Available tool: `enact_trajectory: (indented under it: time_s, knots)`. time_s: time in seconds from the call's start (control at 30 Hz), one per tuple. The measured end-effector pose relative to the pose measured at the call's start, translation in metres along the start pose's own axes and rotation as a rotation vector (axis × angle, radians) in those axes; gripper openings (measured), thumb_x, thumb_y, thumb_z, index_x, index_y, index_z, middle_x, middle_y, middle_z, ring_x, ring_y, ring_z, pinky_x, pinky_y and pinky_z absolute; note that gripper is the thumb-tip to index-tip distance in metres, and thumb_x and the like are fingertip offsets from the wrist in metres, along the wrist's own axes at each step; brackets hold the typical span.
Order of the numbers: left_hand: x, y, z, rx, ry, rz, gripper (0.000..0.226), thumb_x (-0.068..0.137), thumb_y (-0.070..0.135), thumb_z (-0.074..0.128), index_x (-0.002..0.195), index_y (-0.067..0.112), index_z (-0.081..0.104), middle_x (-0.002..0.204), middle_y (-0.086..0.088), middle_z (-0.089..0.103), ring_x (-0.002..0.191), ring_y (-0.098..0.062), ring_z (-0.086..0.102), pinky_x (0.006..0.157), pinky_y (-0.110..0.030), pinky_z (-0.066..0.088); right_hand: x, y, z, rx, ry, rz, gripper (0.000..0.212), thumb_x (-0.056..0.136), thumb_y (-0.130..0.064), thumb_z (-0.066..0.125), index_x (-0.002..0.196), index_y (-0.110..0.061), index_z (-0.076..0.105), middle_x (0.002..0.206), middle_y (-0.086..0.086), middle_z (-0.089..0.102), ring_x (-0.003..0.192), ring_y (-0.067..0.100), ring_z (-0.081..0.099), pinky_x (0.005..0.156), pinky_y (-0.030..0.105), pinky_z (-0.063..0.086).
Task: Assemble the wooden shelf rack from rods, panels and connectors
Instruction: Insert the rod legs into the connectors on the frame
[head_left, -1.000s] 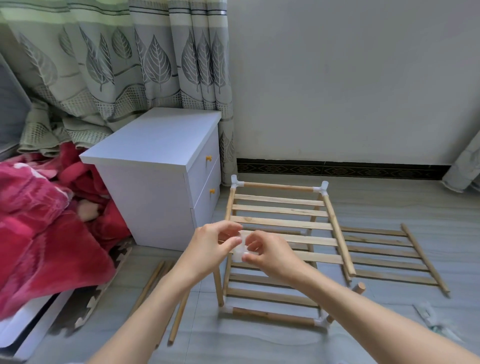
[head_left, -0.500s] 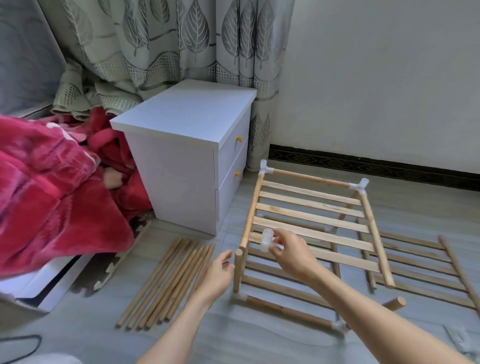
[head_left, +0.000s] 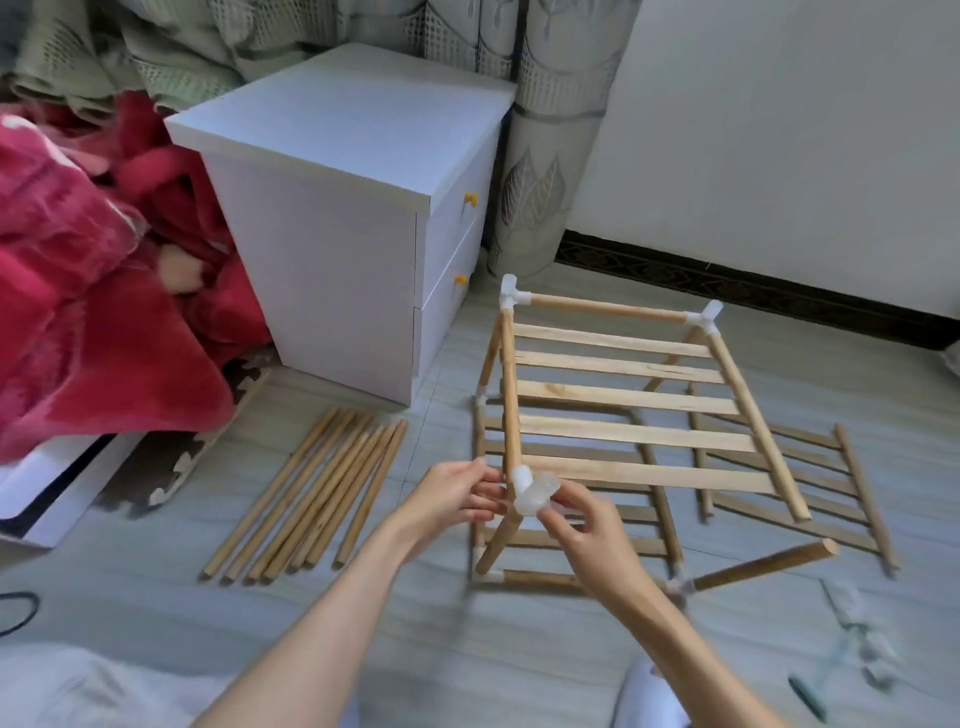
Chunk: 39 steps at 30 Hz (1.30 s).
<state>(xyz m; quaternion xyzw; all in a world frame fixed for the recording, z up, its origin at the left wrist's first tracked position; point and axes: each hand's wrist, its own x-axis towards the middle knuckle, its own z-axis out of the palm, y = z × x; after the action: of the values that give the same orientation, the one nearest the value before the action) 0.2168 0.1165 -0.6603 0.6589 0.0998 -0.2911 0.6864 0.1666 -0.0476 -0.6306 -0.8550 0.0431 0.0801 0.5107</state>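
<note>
The partly built wooden rack (head_left: 623, 395) stands on the floor, its upper slatted panel resting on rods joined by white plastic connectors. At its near left corner a translucent white connector (head_left: 532, 491) sits on top of the upright rod (head_left: 498, 540). My right hand (head_left: 576, 525) pinches this connector from the right. My left hand (head_left: 454, 493) grips the rod just left of it. A second slatted panel (head_left: 795, 483) lies flat on the floor to the right. Several loose rods (head_left: 311, 493) lie side by side on the left.
A white two-drawer nightstand (head_left: 353, 218) stands behind the loose rods, with a red blanket (head_left: 88, 291) on a bed to its left. A clear plastic bag (head_left: 857, 639) lies at the lower right. Wall and curtain close the back.
My view has dropped towards the floor. My right hand has brought the connector down onto the near left upright rod, and my left hand has come up to grip that rod.
</note>
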Motion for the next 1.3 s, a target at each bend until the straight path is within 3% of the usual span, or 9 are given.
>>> enact_trajectory:
  time_s: [0.13, 0.27, 0.43, 0.63, 0.83, 0.97, 1.13, 1.3]
  knots:
    - [0.001, 0.007, 0.007, -0.056, 0.025, -0.001, 0.020, 0.099, 0.021, 0.046, 0.096, 0.009, 0.061, 0.079, -0.006, 0.069, 0.071, -0.015, 0.066, 0.065, -0.022, 0.052, -0.015, 0.009, -0.004, -0.012, 0.034, -0.029, 0.036, 0.089, -0.003, 0.058, 0.092, -0.040, 0.057, 0.100, -0.018, 0.061, 0.102, 0.008, 0.057, 0.085, 0.025, 0.048]
    - [0.004, 0.012, 0.014, -0.059, 0.021, -0.001, 0.009, 0.097, 0.018, 0.050, 0.098, 0.011, 0.054, 0.080, -0.009, 0.065, 0.067, -0.015, 0.064, 0.062, -0.024, 0.050, -0.022, 0.013, -0.006, -0.057, 0.010, -0.072, 0.041, 0.088, -0.003, 0.060, 0.093, -0.044, 0.057, 0.098, -0.012, 0.061, 0.100, 0.014, 0.058, 0.085, 0.037, 0.049]
    - [0.005, 0.016, 0.015, -0.111, 0.050, 0.031, 0.007, 0.093, 0.013, 0.057, 0.100, 0.012, 0.054, 0.078, -0.007, 0.066, 0.068, -0.015, 0.064, 0.063, -0.024, 0.052, -0.020, 0.014, -0.004, -0.056, 0.021, -0.083, 0.027, 0.086, -0.003, 0.061, 0.100, -0.025, 0.066, 0.097, -0.005, 0.061, 0.098, 0.019, 0.057, 0.084, 0.042, 0.048]
    - [0.006, 0.018, 0.019, -0.075, 0.048, 0.055, 0.014, 0.090, 0.011, 0.060, 0.101, 0.016, 0.053, 0.081, -0.009, 0.068, 0.075, -0.018, 0.066, 0.074, -0.030, 0.055, -0.018, 0.009, 0.001, -0.073, 0.040, -0.103, 0.029, 0.084, -0.003, 0.063, 0.102, -0.026, 0.066, 0.093, -0.019, 0.058, 0.098, 0.013, 0.056, 0.084, 0.031, 0.048]
    - [0.003, 0.020, 0.019, -0.065, 0.012, 0.092, 0.032, 0.089, 0.012, 0.062, 0.119, 0.021, 0.051, 0.091, -0.012, 0.070, 0.085, -0.021, 0.068, 0.085, -0.036, 0.054, -0.016, 0.013, 0.004, -0.118, 0.065, -0.132, 0.030, 0.085, -0.002, 0.062, 0.107, -0.022, 0.066, 0.093, -0.016, 0.057, 0.095, 0.013, 0.054, 0.074, 0.018, 0.043]
    - [0.002, 0.022, 0.019, -0.063, -0.011, 0.094, 0.042, 0.088, 0.012, 0.064, 0.125, 0.025, 0.047, 0.095, -0.013, 0.071, 0.089, -0.022, 0.068, 0.090, -0.037, 0.052, -0.017, 0.014, 0.007, -0.074, 0.118, -0.145, 0.036, 0.085, -0.001, 0.060, 0.104, -0.032, 0.061, 0.095, -0.015, 0.057, 0.093, 0.010, 0.055, 0.069, 0.009, 0.040]
    - [0.006, 0.020, 0.021, -0.050, -0.012, 0.071, 0.051, 0.088, 0.013, 0.064, 0.135, 0.016, 0.044, 0.094, -0.012, 0.071, 0.084, -0.020, 0.068, 0.088, -0.034, 0.052, -0.011, 0.015, 0.006, -0.081, 0.104, -0.124, 0.033, 0.085, -0.001, 0.061, 0.108, -0.025, 0.065, 0.096, -0.009, 0.058, 0.092, 0.010, 0.056, 0.071, 0.012, 0.042]
    - [0.009, 0.019, 0.021, -0.062, -0.019, 0.041, 0.040, 0.091, 0.018, 0.060, 0.129, 0.010, 0.050, 0.090, -0.007, 0.070, 0.084, -0.015, 0.066, 0.082, -0.029, 0.052, -0.007, 0.016, 0.005, -0.076, 0.099, -0.120, 0.032, 0.085, -0.002, 0.062, 0.108, -0.023, 0.067, 0.092, -0.013, 0.057, 0.090, 0.009, 0.056, 0.070, 0.010, 0.041]
